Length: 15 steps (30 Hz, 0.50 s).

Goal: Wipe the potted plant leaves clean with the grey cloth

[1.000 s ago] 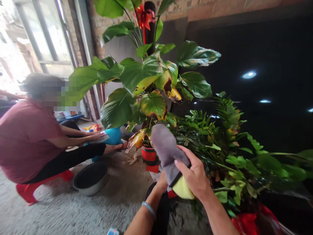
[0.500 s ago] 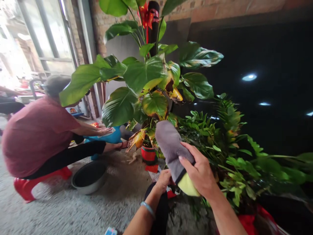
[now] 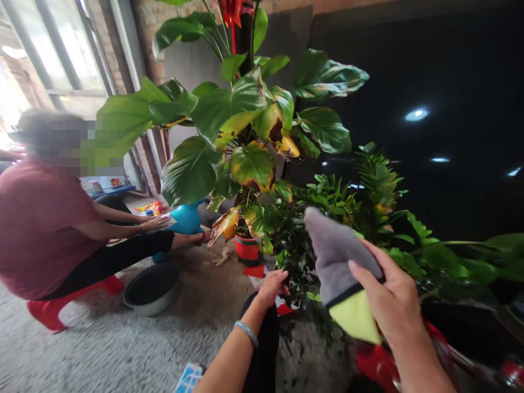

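My right hand [image 3: 388, 295] is closed on a folded cloth [image 3: 344, 251], fuzzy grey with a yellow underside and a dark edge. It is held up in front of the leafy plants, its grey end pointing up and left. My left hand [image 3: 273, 288], with a pale bangle on the wrist, is low beside a dark-leaved plant [image 3: 298, 245]. Its fingers are curled together, and what they pinch, if anything, is hidden. Behind both hands stands a tall broad-leaved plant [image 3: 251, 166], some leaves yellow and browned, in a red and green pot [image 3: 248, 251].
At left a person in a pink shirt [image 3: 45, 218] sits on a red stool [image 3: 73, 303], hands by a blue object [image 3: 184, 221]. A grey basin [image 3: 151, 289] stands on the concrete floor. A blue-and-white packet [image 3: 189, 377] lies at the bottom. A dark glossy panel [image 3: 450, 109] backs the plants.
My right hand has moved right and slightly down with the cloth, away from the left hand. The left hand stays low by the plant. The view has shifted slightly.
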Tool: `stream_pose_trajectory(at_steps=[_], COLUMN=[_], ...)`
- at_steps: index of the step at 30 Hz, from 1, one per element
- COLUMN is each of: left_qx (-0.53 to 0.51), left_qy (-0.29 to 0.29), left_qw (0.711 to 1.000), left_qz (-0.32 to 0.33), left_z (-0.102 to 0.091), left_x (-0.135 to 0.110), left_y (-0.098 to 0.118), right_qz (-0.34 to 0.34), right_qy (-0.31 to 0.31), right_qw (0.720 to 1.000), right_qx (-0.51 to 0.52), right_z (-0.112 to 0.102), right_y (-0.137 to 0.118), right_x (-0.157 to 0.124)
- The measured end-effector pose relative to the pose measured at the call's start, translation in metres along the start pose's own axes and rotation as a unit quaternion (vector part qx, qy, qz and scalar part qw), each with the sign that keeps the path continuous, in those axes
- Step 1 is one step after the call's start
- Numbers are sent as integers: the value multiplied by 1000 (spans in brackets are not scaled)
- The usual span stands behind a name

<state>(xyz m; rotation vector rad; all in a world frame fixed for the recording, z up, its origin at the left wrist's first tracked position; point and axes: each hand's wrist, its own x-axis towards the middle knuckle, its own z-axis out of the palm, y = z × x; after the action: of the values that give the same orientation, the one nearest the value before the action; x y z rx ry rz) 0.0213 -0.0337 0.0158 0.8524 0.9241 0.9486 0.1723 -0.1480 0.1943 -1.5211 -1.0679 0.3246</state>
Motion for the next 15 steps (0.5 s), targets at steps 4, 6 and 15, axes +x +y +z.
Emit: stream_pose_trajectory(at_steps=[4,6,15], left_qx=[12,16,32], left_qy=[0,7,-26], left_qw=[1000,1000,999], left_qz=[3,7,9], left_z=[2,0,1], left_x=[1,1,0], left_y=[-2,-2,0], right_qz=[33,75,61], right_qy=[-24,-126,50], right_qw=[999,989,997], right_qx=[1,-3,5], right_z=[34,47,-3], right_y=[34,60,13], right_x=[5,-17,-28])
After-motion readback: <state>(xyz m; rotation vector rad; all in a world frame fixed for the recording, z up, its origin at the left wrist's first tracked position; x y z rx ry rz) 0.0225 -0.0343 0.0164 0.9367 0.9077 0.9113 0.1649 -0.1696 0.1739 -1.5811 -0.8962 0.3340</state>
